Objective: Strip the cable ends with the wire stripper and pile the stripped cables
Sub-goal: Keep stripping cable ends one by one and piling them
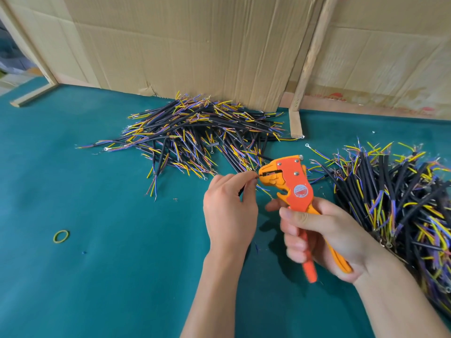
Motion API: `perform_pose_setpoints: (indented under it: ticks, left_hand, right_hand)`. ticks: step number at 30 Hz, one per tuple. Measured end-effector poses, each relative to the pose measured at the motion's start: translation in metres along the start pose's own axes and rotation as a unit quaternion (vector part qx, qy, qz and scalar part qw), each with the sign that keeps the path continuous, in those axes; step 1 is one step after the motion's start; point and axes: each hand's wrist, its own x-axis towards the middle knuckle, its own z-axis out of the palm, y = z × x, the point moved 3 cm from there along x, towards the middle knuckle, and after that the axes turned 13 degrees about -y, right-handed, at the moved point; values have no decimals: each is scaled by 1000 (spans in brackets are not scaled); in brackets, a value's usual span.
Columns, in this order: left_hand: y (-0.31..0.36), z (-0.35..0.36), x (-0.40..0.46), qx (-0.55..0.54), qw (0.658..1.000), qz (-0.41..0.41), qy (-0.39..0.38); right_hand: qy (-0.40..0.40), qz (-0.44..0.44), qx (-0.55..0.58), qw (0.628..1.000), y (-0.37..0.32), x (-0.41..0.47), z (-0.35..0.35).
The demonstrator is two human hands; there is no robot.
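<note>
Cable (246, 184) end goes into the wire stripper (288, 181) nose, left hand (229, 211) fingers pinching it close to steer. Right hand (322, 235) wraps the handles, ready to squeeze above the tabletop (97, 264).

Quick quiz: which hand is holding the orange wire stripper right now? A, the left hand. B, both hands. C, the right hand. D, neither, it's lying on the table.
C: the right hand grips the wire stripper by its handles, while the left hand pinches a cable at its jaws.
</note>
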Motion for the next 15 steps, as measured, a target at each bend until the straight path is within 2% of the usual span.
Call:
perform_pose_setpoints:
  ticks: [5, 15]
  left_hand:
    - [2, 0, 3, -25, 1000, -7, 4]
    - [1, -1, 1, -63, 996, -57, 3]
  right_hand:
    - [32, -23, -10, 999, 0, 3, 3]
    - [6, -52, 25, 998, -5, -4, -10]
